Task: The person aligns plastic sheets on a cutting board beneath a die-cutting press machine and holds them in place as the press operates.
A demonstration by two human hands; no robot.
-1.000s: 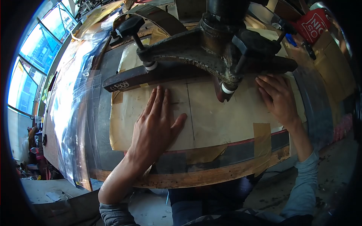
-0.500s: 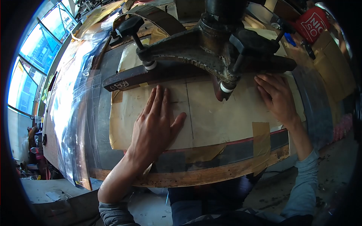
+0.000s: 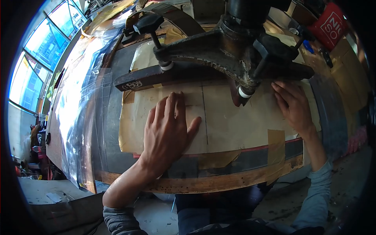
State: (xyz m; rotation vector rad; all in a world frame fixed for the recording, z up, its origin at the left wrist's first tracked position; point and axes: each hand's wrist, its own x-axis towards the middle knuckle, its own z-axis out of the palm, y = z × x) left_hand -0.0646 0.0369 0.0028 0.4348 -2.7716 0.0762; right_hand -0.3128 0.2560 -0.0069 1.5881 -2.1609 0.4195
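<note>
The dark column (image 3: 250,11) is cut off for you by the top edge. Your left hand (image 3: 166,125), left of centre, hides part of the pale sheet (image 3: 239,125). You can't clearly read the white scrawl (image 3: 132,85) on the dark bar (image 3: 188,74). Something pink (image 3: 356,136) blurs at right; the clutter (image 3: 36,149) at lower left is too small to tell apart.

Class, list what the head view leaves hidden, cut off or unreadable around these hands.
All in the head view:
Paper sheet under the left hand: covered by that hand.
Whatever is behind the dark bar: blocked by it.
Black column's upper end: cut by the top edge.
White marking: too small to read.
</note>
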